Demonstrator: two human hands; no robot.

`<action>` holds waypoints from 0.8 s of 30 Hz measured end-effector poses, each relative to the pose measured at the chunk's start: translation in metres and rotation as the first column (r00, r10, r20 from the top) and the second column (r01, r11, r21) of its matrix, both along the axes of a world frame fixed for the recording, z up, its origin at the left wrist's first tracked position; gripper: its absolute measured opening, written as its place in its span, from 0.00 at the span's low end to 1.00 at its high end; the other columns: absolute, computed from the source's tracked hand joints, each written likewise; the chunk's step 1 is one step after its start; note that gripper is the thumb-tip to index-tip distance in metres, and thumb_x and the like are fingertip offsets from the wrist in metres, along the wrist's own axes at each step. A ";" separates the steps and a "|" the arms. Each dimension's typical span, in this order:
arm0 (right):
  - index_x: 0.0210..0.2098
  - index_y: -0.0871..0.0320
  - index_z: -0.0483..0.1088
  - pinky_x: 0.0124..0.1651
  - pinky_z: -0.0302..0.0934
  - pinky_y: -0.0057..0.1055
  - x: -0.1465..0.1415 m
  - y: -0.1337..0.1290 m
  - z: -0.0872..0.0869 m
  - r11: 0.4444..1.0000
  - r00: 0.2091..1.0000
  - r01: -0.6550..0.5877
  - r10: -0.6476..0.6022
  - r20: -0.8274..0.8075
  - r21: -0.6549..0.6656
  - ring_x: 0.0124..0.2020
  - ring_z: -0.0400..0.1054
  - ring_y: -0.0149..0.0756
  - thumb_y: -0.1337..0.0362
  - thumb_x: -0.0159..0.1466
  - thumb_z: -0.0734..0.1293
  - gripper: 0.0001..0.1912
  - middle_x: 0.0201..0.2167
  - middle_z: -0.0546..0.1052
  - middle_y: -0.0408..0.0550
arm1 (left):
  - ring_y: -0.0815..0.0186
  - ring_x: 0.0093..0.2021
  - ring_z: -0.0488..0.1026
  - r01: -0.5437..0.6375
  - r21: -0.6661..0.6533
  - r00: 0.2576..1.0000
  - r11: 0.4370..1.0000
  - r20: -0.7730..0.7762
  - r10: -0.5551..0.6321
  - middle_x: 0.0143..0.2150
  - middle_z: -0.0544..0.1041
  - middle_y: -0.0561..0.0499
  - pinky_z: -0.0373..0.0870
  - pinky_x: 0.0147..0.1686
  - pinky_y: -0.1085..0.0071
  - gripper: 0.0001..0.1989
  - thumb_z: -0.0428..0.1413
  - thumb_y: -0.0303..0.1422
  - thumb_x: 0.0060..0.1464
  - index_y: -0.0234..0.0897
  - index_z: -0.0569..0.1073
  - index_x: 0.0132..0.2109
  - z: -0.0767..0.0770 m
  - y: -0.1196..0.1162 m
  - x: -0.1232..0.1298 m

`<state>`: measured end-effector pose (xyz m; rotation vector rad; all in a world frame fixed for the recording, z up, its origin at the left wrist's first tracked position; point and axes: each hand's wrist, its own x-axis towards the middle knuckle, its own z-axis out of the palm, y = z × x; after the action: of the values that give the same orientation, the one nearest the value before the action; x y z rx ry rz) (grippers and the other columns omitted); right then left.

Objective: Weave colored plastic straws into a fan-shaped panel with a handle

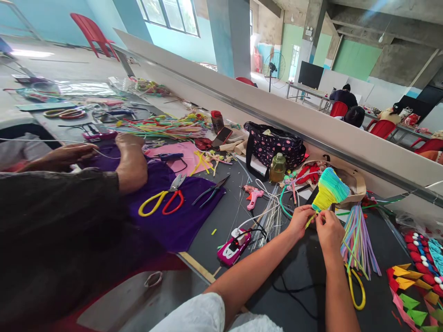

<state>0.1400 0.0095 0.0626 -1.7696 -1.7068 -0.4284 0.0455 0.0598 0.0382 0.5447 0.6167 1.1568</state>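
A fan-shaped piece of fuzzy pipe cleaners (330, 188), turquoise at the top and yellow below, stands up from my two hands. My left hand (299, 223) pinches its narrow lower end, where a short yellow strand hangs down. Close beside it, my right hand (329, 230) has its fingers closed at the same lower end; its fingertips are partly hidden. To the right of my right hand lies a bundle of pastel pipe cleaners (360, 242). Below the bundle shows the yellow handle of scissors (360, 293). Thin metal wires (272, 226) lie left of my left hand.
A pink glue gun (255, 197), power strip (233, 250), glass bottle (278, 168) and dotted bag (277, 145) crowd the table. Left, a co-worker's arm (131, 166) rests over purple cloth (194, 221) bearing scissors (171, 193) and pliers (212, 190). A white partition (221, 103) runs behind.
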 end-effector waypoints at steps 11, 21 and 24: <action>0.28 0.56 0.70 0.33 0.50 0.28 0.001 0.000 0.001 1.000 1.000 -0.021 0.021 0.006 0.003 0.30 0.69 0.34 0.67 0.65 0.59 0.11 0.26 0.75 0.44 | 0.74 0.18 0.63 -0.002 0.011 1.000 1.000 -0.015 0.002 0.20 0.72 0.52 0.56 0.18 0.77 0.02 0.58 0.24 0.34 0.30 0.75 0.22 0.001 0.001 -0.002; 0.27 0.56 0.70 0.31 0.49 0.29 0.005 0.003 0.007 0.997 0.996 -0.054 0.058 0.069 -0.050 0.29 0.68 0.33 0.66 0.65 0.59 0.12 0.26 0.75 0.44 | 0.74 0.19 0.64 -0.004 -0.007 1.000 1.000 -0.027 0.004 0.20 0.71 0.53 0.57 0.18 0.77 0.02 0.58 0.24 0.33 0.31 0.74 0.22 0.000 0.001 -0.004; 0.28 0.56 0.71 0.31 0.49 0.29 0.005 0.005 0.012 0.993 0.986 -0.094 0.103 0.134 -0.077 0.30 0.67 0.33 0.66 0.65 0.59 0.12 0.27 0.75 0.45 | 0.75 0.19 0.63 -0.010 -0.015 1.000 1.000 -0.028 0.009 0.19 0.70 0.54 0.56 0.18 0.77 0.03 0.58 0.23 0.33 0.31 0.74 0.22 0.000 0.001 -0.004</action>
<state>0.1455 0.0140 0.0749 -1.7302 -1.9183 -0.4617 0.0413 0.0609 0.0382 0.5461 0.6521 1.1542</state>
